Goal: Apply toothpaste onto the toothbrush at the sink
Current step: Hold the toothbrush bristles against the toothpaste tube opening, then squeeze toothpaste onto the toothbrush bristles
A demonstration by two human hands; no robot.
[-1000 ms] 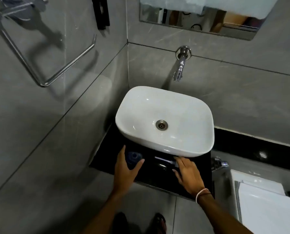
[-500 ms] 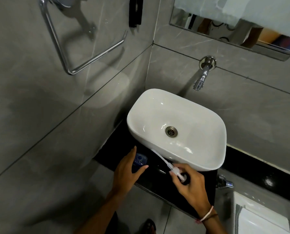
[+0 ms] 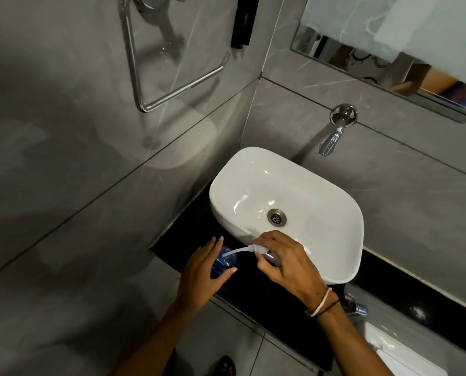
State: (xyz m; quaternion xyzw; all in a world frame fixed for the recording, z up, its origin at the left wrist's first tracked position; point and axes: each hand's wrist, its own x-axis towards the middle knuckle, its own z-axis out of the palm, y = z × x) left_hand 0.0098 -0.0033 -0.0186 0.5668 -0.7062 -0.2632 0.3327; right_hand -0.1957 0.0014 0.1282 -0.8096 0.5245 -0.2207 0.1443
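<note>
A white toothbrush (image 3: 240, 251) lies level in my right hand (image 3: 289, 264), pinched by its thick end in front of the white sink (image 3: 294, 183). Its head points left and overlaps a blue toothpaste container (image 3: 226, 263) that stands on the black counter (image 3: 183, 240). My left hand (image 3: 203, 270) cups that container, thumb on the near side and fingers on the far side. Most of the container is hidden by the hand, so its shape is unclear.
A chrome tap (image 3: 331, 141) juts from the grey wall over the basin. A chrome towel ring (image 3: 172, 85) hangs on the left wall and a mirror (image 3: 389, 42) sits top right. A white cistern (image 3: 394, 354) and a chrome valve (image 3: 358, 306) are at lower right.
My right hand picked the toothbrush up off the counter and swung its head left onto the blue container. My left hand stayed around the container. The camera view shifted left.
</note>
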